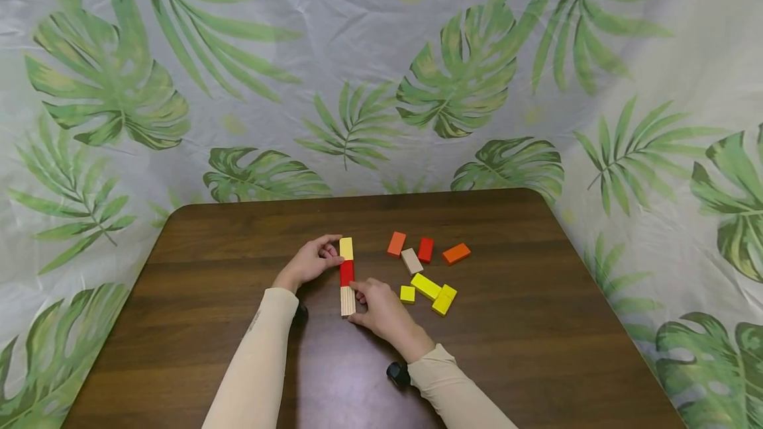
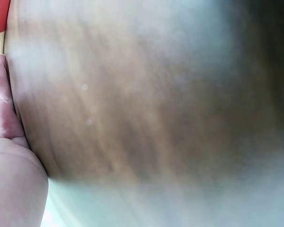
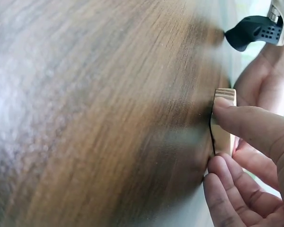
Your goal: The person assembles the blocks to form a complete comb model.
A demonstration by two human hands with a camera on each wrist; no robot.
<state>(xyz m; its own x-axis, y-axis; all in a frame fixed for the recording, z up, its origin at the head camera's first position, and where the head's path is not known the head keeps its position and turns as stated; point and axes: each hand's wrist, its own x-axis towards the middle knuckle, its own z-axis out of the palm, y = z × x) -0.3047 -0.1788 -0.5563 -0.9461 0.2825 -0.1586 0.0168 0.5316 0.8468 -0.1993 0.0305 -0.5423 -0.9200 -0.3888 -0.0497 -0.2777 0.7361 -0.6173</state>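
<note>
Three blocks form a straight row on the table, running away from me: a striped bare-wood block (image 1: 348, 303) nearest, a red block (image 1: 346, 273) in the middle and a pale yellow block (image 1: 346, 248) farthest. My left hand (image 1: 308, 261) pinches the pale yellow block, index finger at its far end and thumb low on its left side. From the right, my right hand (image 1: 384, 310) holds the wooden block, thumb at its near end and index finger by its far end. In the right wrist view the thumb lies over the wooden block (image 3: 221, 139).
Right of the row lie loose blocks: orange ones (image 1: 396, 243) (image 1: 456, 253), a red one (image 1: 426, 249), a beige one (image 1: 412, 261) and several yellow ones (image 1: 426, 286). The dark wooden table (image 1: 507, 363) meets a leaf-patterned curtain (image 1: 357, 85) behind.
</note>
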